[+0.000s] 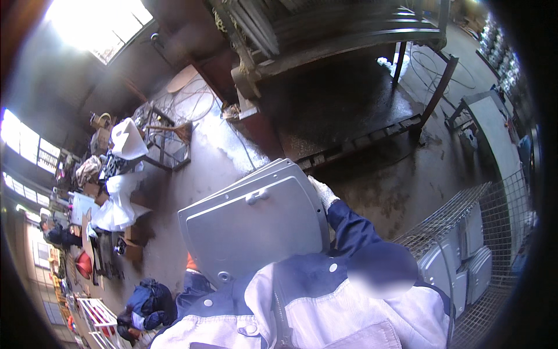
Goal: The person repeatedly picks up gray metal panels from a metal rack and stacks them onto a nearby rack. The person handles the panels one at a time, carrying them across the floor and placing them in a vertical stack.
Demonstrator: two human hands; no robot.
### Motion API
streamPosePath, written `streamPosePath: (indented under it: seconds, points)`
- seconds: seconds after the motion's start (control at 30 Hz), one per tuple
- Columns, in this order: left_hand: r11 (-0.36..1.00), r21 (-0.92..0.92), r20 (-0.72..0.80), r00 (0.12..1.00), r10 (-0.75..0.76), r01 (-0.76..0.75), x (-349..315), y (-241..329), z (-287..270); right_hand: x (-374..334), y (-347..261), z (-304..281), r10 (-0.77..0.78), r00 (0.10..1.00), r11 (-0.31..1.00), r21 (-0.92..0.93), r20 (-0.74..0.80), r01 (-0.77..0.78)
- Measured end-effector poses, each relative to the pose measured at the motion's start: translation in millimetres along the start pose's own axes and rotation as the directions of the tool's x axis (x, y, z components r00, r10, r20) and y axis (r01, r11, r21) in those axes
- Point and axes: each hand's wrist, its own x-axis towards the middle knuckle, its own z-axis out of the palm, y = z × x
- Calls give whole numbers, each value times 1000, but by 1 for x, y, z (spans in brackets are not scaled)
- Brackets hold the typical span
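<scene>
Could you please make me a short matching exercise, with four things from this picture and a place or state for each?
Things:
1. gray panels
2. wire mesh basket
3. right hand
4. white sheeting

Places and states:
A. at the picture's right, with pale panels inside
B. heaped at the picture's left
C. stacked, in front of the jacket
D. gloved in white

Right pairs: 1-C, 2-A, 3-D, 4-B.
</scene>
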Motion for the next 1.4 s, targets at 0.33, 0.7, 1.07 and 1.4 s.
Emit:
streamPosePath:
  seconds: [0.33, 0.7, 1.07, 1.4]
  points:
    - [997, 71, 218, 976, 11, -27, 116, 65, 83, 19, -94, 17, 65, 998, 916, 396, 4, -61]
    - [921, 246, 489, 859, 152, -303, 193, 68, 182, 39, -164, -29, -76, 991, 888, 445, -109, 117]
    - [957, -248, 297, 952, -71, 149, 166, -37, 336, 82, -293, -179, 2, 999, 989, 147, -53, 5]
    - [911, -359, -163, 975, 151, -201, 56, -137, 369, 152, -310, -199, 267, 943, 957, -170, 198, -235]
